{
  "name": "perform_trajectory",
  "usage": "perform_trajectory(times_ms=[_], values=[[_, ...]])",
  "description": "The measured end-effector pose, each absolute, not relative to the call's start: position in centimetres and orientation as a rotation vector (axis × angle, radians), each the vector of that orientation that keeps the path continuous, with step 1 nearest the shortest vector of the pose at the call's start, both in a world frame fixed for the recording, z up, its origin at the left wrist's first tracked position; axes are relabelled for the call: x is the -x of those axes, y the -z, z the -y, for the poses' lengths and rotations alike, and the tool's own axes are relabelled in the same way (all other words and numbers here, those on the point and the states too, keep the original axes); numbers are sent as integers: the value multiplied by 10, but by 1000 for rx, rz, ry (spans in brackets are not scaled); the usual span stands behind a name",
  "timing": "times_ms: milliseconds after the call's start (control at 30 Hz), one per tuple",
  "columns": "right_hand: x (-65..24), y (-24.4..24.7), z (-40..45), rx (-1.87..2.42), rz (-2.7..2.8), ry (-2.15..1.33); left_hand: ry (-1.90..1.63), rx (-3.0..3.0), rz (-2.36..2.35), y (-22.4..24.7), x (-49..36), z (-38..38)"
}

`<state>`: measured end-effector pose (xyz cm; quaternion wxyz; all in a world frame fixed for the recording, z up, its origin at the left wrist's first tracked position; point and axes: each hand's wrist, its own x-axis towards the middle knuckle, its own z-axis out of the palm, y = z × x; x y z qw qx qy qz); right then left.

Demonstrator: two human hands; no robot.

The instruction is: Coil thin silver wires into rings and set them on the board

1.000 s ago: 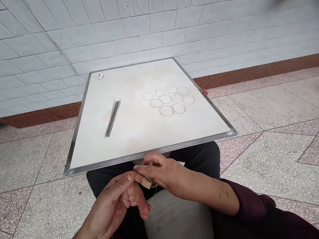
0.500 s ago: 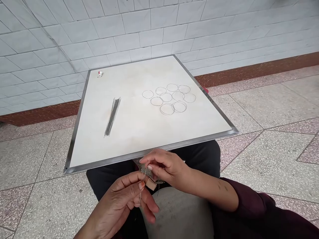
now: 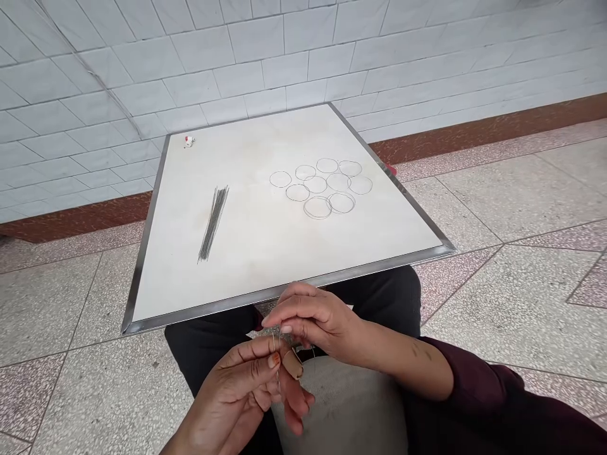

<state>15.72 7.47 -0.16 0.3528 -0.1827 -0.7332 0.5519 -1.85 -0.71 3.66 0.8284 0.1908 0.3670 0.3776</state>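
Below the near edge of the table, my left hand (image 3: 249, 379) pinches a thin metal wire (image 3: 274, 342) between thumb and index finger. A tan wrap (image 3: 293, 364) covers the tip of that index finger. My right hand (image 3: 315, 322) is just above, its thumb and fingertips closed on the upper part of the wire; the exact grip is partly hidden. On the table, several wire rings (image 3: 317, 206) lie overlapping toward the right. A bundle of straight wires (image 3: 213, 222) lies on the left side.
The white tabletop (image 3: 256, 272) with its metal rim lies across my knees. A small white and red object (image 3: 189, 141) sits at its far left corner. Behind stands a white tiled wall (image 3: 256, 44). Speckled stone floor (image 3: 109, 373) surrounds the table.
Both hands have stayed on the wire. My left hand has shifted slightly right and down, and the right-hand fingers have closed lower over the wire's upper part. Things on the table stay put.
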Motion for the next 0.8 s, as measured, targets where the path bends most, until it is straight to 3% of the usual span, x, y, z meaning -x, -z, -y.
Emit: perform_trajectory(times_ms=[800], values=[[-170,-3,-85,384,2090,-1462,-824,-366,-843,-30,11,8]])
